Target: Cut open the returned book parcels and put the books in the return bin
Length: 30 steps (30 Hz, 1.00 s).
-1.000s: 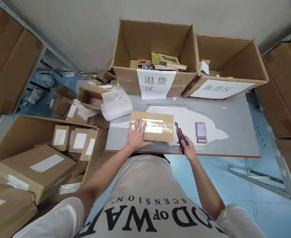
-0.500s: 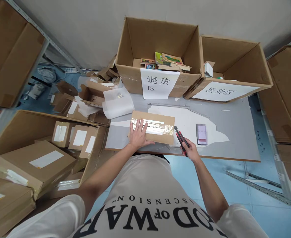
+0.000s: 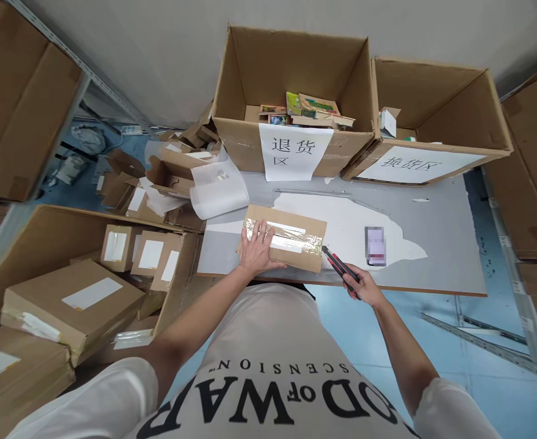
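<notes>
While our right hand [image 3: 363, 284] gripped the knife [image 3: 340, 267] off the table [image 3: 433, 244] edge, tip beside the box [image 3: 295, 247], our left hand [image 3: 256, 250] lay flat, fingers spread, pinning its near-left end. The box looked light and stiff, its tape [image 3: 291, 239] slick; we judged the bare cardboard edges the best hold.

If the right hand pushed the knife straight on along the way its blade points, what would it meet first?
Most likely the right end of the taped parcel: the right hand aims the utility knife up-left, its tip almost at the parcel's near corner, though the gap is hard to judge.
</notes>
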Available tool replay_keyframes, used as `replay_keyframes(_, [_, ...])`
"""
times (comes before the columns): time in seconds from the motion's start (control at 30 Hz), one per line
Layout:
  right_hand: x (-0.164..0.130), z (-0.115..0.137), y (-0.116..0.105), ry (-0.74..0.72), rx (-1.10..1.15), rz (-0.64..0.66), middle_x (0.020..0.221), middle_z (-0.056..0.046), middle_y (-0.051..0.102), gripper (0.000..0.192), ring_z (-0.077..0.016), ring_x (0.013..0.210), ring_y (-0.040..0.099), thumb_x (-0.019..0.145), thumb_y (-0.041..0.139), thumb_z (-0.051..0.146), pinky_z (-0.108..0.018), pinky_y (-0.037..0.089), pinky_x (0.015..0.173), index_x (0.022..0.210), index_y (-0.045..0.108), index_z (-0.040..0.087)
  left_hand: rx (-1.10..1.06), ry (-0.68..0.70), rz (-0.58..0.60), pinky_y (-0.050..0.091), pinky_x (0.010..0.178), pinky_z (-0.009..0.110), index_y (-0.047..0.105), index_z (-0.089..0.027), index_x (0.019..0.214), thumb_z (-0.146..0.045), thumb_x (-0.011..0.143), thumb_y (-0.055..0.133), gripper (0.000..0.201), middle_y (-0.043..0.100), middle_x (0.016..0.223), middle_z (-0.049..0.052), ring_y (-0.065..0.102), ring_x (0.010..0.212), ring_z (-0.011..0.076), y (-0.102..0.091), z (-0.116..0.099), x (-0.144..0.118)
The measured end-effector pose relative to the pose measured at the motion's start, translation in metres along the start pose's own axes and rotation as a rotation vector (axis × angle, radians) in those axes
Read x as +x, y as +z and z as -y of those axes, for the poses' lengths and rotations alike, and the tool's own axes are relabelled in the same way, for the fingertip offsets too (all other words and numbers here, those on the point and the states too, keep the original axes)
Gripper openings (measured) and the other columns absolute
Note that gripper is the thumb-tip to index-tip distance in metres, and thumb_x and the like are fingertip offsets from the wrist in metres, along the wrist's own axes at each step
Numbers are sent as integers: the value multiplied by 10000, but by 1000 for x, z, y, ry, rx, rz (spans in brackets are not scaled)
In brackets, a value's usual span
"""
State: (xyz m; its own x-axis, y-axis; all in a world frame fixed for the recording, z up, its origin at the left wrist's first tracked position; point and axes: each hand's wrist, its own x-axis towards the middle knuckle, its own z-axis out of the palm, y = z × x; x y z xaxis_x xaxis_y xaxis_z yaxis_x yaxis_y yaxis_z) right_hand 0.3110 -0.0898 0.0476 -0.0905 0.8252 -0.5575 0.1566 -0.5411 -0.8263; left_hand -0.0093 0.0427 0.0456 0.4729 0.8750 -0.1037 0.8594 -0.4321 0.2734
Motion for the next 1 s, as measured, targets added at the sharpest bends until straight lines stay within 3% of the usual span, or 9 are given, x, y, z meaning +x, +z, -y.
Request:
replay_keyframes(0.13, [-9,-4,7,71,-45,74,560,49,528,581,-69,328,422,777,593,538,-204,319,315,1235,560,183,0,3,-8,-6,1077,615,334,-126,1411,-770,543,610,1116,223,1504,212,141,1387,419,0,0,1])
replay_keyframes(0.3, [-14,-8,10,65,-59,17,572,42,534,600,-66,336,412,785,580,543,-211,336,326,1264,548,185,-10,20,-21,-13,1079,611,316,-120,1422,-769,533,619,1142,225,1502,214,144,1386,418,0,1,-1])
replay_keyframes(0.57, [-33,-9,-23,129,-60,13,611,11,567,604,-78,357,431,759,615,553,-224,333,338,1226,578,173,-15,4,-28,2,1077,613,316,-127,1425,-769,534,620,1139,212,1507,211,132,1389,419,-1,-1,-3])
replay_keyframes(0.67, [-41,-24,-42,136,-40,-89,617,10,567,623,-92,360,438,755,611,560,-237,328,346,1233,554,165,-5,-26,-50,-1,1072,622,309,-115,1429,-777,546,604,1143,199,1509,215,122,1388,429,1,-2,-3])
replay_keyframes(0.77, [-33,-39,-41,59,-40,-258,664,-2,577,651,-115,404,465,773,562,579,-262,373,391,1271,501,163,7,-42,-83,-11,1068,628,296,-105,1434,-775,573,586,1128,186,1510,222,104,1392,429,1,-3,-3])
replay_keyframes(0.87, [-4,-47,-18,19,-181,-445,770,-35,600,639,-156,506,519,828,433,587,-324,461,520,1320,455,180,21,-4,-89,-16,1076,616,303,-103,1430,-742,623,578,1065,188,1509,222,120,1395,412,-2,-2,-4])
replay_keyframes(1.0, [45,-54,21,98,-519,-623,1074,-131,551,600,-252,879,584,891,307,448,-400,461,802,1432,308,190,41,94,-72,-11,1083,611,339,-121,1413,-673,699,566,931,205,1508,208,143,1399,386,-5,0,-9])
